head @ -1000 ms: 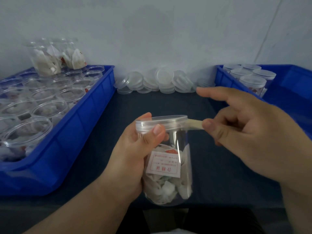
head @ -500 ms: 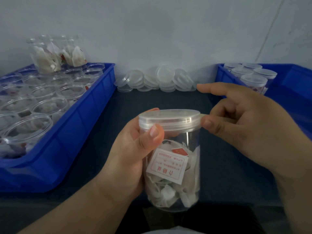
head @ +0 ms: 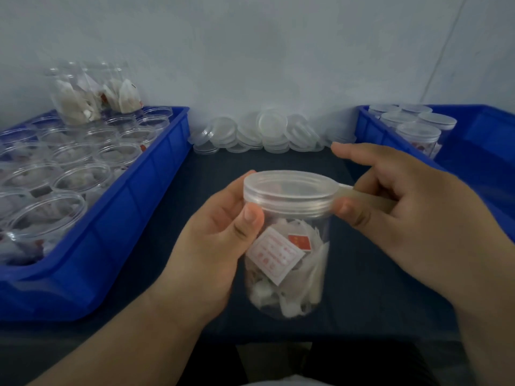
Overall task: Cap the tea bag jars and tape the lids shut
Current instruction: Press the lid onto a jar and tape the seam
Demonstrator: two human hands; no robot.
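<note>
One wide-angle camera, worn on the person's head, looks forward and down across a dark flat table [head: 250, 162] toward a pale plain wall [head: 250, 51]. It sits close: the left hand [head: 211, 246] and right hand [head: 404, 218] fill the lower middle, and the forearms enter from the bottom edge.

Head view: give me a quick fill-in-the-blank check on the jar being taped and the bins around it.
1. The left hand grips the clear plastic jar of tea bags, whose translucent round lid is already ____.
2. The right hand pinches a strip of ____ stretched off the lid's rim.
3. The open clear jars stand in the blue plastic bin on the person's ____.
4. The loose spare lids are piled against the ____.

Missing words: on; tape; left; wall.
</note>
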